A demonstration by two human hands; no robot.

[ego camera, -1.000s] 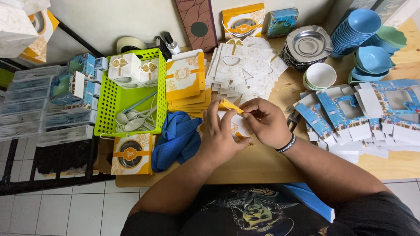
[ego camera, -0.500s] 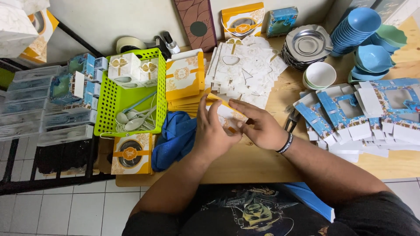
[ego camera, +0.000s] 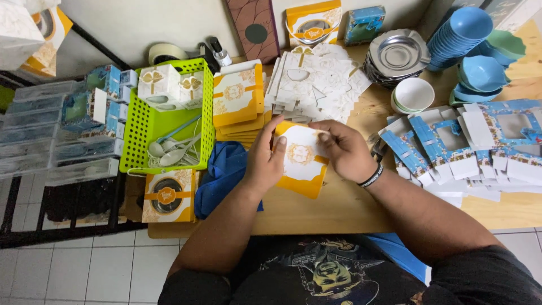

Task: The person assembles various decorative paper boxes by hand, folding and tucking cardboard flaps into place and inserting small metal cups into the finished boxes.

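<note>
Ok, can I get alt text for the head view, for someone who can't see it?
Both hands, left hand and right hand, hold a flat yellow-and-white cardboard box above a wooden table. A green plastic basket of spoons sits left; blue flat cartons lie right.

The carton (ego camera: 302, 158) is orange and white with a gold emblem in its middle. The basket (ego camera: 138, 127) is lime green with a grid of holes; the spoons (ego camera: 169, 152) in it are white. The cloth (ego camera: 226, 172) is plain blue. The flat boxes (ego camera: 451, 147) at right are blue with white flaps. The bowls (ego camera: 466, 28) are light blue, 1 cup (ego camera: 415, 93) white, the plates (ego camera: 398, 53) silver. The wristband (ego camera: 374, 176) is black. The table (ego camera: 339, 209) is pale wood.
</note>
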